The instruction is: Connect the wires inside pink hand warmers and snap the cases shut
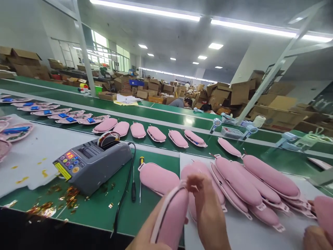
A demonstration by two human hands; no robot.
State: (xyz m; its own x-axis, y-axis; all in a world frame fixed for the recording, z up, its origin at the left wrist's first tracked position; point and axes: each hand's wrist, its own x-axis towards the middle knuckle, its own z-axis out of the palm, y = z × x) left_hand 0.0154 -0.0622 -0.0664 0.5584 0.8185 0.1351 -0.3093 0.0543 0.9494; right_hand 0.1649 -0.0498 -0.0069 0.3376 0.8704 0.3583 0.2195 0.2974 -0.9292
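My left hand [148, 227] is wrapped round a pink oval case [173, 217] tilted upright at the bottom centre, its pale seam facing left. At the case's top end, my right hand [208, 208] has its fingers curled and pinched by the tip; whatever is between them is too small to name. Behind the held case, another pink case [158, 177] lies on the green table. To the right, several pink cases [238, 180] overlap in a pile on a white sheet [234, 236].
A grey tape dispenser [93, 161] with a black cable, screwdrivers [133, 187] and tape scraps [41, 208] are at left. Across the table runs a row of pink cases [138, 130]. Another person's hands [316, 238] hold a pink case at the right edge. Light-blue devices [251, 131] stand farther back.
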